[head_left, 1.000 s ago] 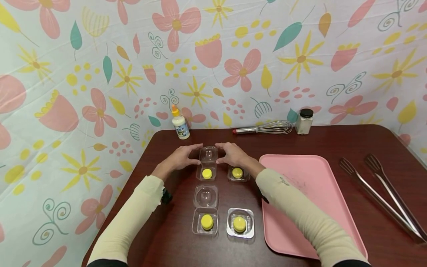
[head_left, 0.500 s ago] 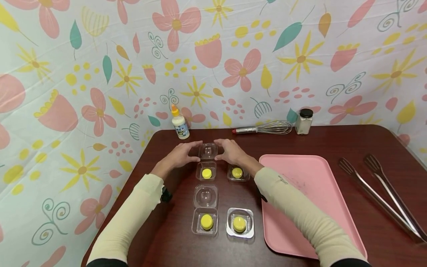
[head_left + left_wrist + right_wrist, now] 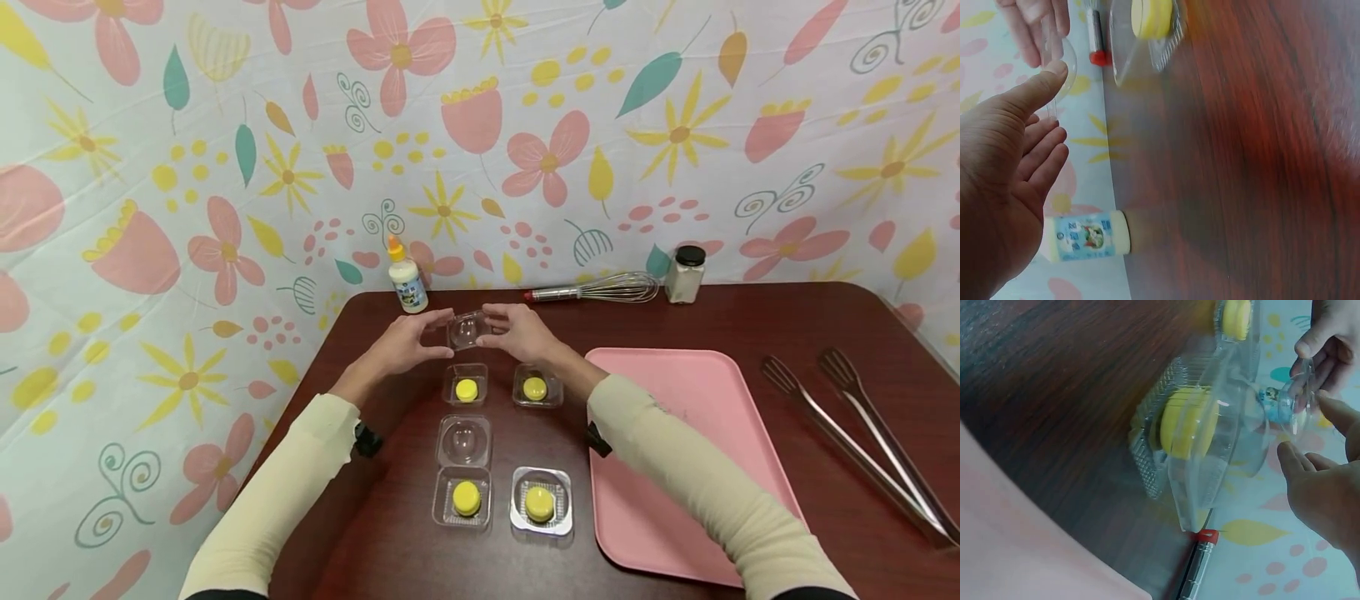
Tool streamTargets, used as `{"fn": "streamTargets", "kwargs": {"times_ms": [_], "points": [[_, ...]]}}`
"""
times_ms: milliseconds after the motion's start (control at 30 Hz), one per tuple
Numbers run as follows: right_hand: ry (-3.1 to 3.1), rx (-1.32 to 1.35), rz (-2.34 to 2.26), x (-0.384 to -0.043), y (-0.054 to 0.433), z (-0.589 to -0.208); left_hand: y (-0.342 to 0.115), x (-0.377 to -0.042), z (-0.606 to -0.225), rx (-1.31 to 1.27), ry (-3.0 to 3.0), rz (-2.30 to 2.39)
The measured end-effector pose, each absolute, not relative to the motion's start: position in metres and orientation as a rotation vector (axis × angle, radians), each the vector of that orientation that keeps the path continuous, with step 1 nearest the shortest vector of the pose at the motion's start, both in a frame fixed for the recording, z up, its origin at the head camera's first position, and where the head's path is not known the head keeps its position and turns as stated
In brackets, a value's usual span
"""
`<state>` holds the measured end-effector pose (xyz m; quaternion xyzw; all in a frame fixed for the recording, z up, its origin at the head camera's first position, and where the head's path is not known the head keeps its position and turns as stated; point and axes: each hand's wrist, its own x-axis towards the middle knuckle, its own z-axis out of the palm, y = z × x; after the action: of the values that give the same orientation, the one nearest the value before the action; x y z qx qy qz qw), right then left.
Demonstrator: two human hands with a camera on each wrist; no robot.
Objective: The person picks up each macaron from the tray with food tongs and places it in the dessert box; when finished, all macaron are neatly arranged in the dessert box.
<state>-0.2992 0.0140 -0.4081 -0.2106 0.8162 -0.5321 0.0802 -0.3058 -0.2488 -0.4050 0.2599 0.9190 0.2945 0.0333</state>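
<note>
A clear plastic lid with a domed middle is held in the air, tilted, behind the back-left clear box. My left hand pinches its left side between thumb and fingers. On its right side my right hand grips it, thumb at the near edge and fingers at the far edge. Inside the uncovered back-left box lies a yellow macaron-like round. The right wrist view shows a nearer clear box with a yellow round inside. In the left wrist view, the left thumb presses the lid.
Before me stand an uncovered front-left box with its lid behind, and a front-right box. A pink tray lies right, with tongs beyond. A glue-like bottle, whisk and black-capped jar line the back.
Both hands have lifted the clear lid up and away from the back-left box, toward the wall. The lid has become tilted. The boxes on the table have stayed put.
</note>
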Motion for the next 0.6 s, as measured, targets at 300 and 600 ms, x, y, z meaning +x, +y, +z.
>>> {"fn": "streamTargets", "kwargs": {"times_ms": [300,600], "points": [[2.54,-0.368,-1.799,-0.289,0.014,-0.406,-0.234,-0.294,-0.397,0.865,2.889,0.914],[2.548,-0.172,-1.912,-0.281,0.015,-0.414,-0.219,-0.277,-0.394,1.005,2.967,0.795]]}}
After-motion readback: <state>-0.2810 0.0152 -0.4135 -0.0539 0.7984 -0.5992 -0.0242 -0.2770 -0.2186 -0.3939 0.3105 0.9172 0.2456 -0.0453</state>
